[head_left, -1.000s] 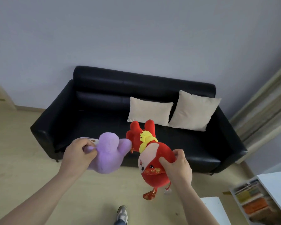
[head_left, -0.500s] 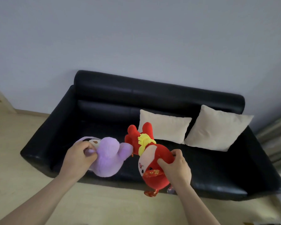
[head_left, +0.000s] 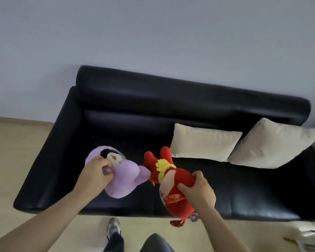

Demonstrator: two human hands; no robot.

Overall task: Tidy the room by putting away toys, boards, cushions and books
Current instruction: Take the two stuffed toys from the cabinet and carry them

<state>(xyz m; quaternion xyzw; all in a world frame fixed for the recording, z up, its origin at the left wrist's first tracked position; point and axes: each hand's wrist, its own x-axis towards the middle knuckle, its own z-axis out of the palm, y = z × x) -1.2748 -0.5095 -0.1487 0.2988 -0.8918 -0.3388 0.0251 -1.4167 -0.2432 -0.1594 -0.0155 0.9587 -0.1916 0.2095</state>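
Gripping toys over the sofa (head_left: 116, 128): left hand (head_left: 95, 172) purple plush (head_left: 123, 179) (arms outstretched), right hand (head_left: 198, 192) red doll (head_left: 175, 180).

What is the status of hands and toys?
Left hand grips purple plush. Right hand grips red plush. Both over black sofa seat. Two cream cushions further right, not in way.

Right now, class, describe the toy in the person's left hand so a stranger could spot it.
Find the black sofa against the wall. Over its left seat, the left hand grips a purple plush toy. Unlike the red plush toy beside it, it is lilac.
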